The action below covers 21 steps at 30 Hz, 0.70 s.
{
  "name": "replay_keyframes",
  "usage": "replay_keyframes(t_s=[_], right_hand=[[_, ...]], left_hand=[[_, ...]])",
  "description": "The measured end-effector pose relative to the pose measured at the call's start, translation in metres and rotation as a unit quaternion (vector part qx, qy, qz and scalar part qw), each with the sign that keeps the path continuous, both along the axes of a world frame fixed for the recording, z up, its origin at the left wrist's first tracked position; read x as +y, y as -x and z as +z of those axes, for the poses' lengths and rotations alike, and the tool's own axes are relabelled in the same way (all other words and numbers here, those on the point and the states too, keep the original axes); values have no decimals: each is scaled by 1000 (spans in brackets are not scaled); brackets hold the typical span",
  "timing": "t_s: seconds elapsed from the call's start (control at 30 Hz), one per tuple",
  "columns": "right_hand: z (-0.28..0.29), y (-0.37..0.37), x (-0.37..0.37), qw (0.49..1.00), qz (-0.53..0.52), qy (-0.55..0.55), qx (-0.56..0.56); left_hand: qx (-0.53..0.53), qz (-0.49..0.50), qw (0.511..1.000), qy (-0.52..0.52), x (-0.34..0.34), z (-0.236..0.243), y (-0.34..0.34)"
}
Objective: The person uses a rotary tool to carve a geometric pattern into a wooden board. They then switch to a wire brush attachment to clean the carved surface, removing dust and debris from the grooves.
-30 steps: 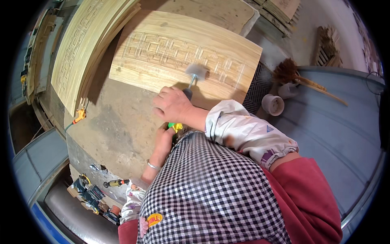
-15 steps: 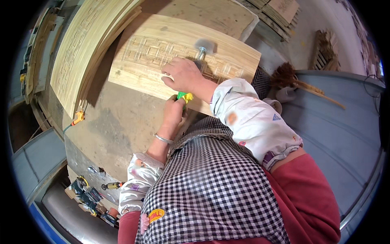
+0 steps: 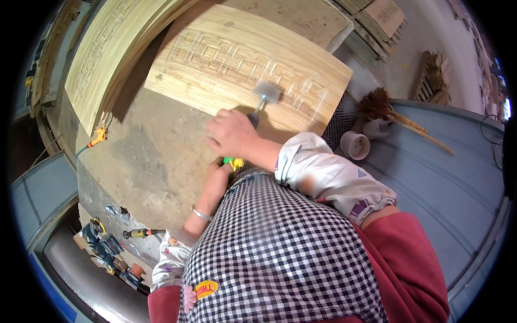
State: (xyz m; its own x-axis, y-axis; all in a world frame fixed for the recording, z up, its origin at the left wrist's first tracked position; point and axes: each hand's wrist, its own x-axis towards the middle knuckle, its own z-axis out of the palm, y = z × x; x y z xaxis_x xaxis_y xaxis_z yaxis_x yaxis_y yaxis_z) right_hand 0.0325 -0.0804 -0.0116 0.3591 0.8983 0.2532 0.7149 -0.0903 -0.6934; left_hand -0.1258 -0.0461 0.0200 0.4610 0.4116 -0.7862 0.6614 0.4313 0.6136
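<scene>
A pale wooden board [image 3: 215, 97] with a carved geometric band lies in front of me on a worn table. My right hand [image 3: 231, 133] is closed around the neck of a rotary sander [image 3: 253, 118], its dark collar coming out past the fingers. The sander's grey wheel [image 3: 266, 91], blurred as if spinning, is over the board at the near edge of the carving. Lower down, my left hand [image 3: 216, 176] grips the rear of the same tool, where a green and yellow part shows. My palms hide most of its body.
A stack of carved boards [image 3: 102, 59] stands on the table [image 3: 145, 156] at left, with an orange-handled tool [image 3: 98, 135] by its corner. Another power tool [image 3: 141, 233] lies at the near left. White buckets [image 3: 355, 145] and a broom [image 3: 401, 121] are right of the board.
Both hands have drawn the sander toward me, so its wheel has passed from the carving's far side to its near edge. My view has shifted slightly.
</scene>
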Motion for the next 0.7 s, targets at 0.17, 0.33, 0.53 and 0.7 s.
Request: replay_keyframes(t_s=[0.17,0.33,0.53,0.7], right_hand=[[-2,1,7,999,26,-29,5],[-2,-37,9,1000,4,8,5],[-1,-93,20,999,-26,29,-27],[1,-102,35,999,7,25,-22]], left_hand=[[4,23,999,24,1,-1,7],[-11,0,999,34,4,8,-40],[-21,-31,999,16,24,-3,-96],[-15,17,1000,3,24,10,-109]])
